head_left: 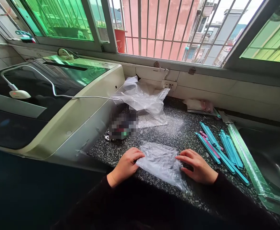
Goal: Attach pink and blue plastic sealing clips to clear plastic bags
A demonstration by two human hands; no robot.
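A clear plastic bag [160, 163] lies flattened and wrinkled on the speckled counter, between my two hands. My left hand [128, 163] pinches the bag's left edge between thumb and fingers. At the right edge, my right hand [196, 166] rests its fingertips on the plastic, thumb and fingers spread apart. Behind the bag sits a crumpled heap of clear plastic [146, 99]. To the right lie several blue sealing clips [229, 148] and a few pink clips [209, 145], long and thin.
A washing machine [92, 105] stands on the left, with a white cable [54, 86] across its lid. A pixelated dark object [123, 124] is beside it. The sink [269, 153] with a taped rim lies at right. A small packet [198, 106] lies by the wall.
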